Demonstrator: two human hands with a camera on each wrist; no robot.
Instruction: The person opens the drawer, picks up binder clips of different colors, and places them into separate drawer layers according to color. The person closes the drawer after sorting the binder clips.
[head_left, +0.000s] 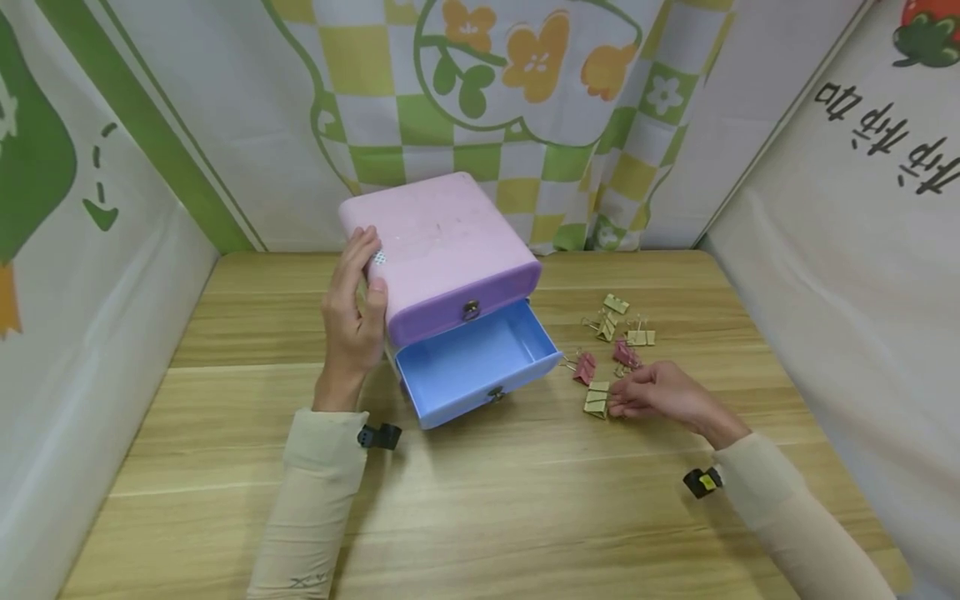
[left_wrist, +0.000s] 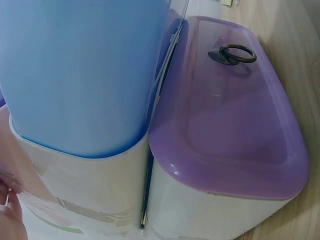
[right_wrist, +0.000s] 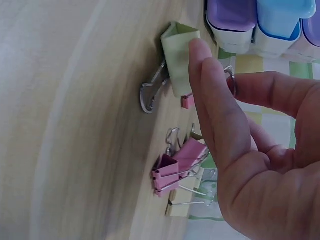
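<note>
A small drawer box [head_left: 442, 242] with a pink top stands on the table. Its blue drawer [head_left: 480, 354] is pulled out and has nothing in it. Above that, the purple drawer [head_left: 468, 310] is closed; another purple drawer [left_wrist: 240, 115] shows below the blue one in the left wrist view. My left hand [head_left: 354, 308] rests against the box's left side and top edge. With my right hand [head_left: 663, 398], I pinch a yellow-green binder clip [head_left: 597, 400] by its wire handle [right_wrist: 231, 80]. Close by lie pink binder clips [head_left: 585, 367] and several yellowish ones [head_left: 641, 337].
The wooden table [head_left: 525, 508] extends in front of the box. A checked curtain [head_left: 487, 158] hangs behind it, and white printed sheets [head_left: 840, 242] flank the table. Small black cameras [head_left: 381, 436] sit at both wrists.
</note>
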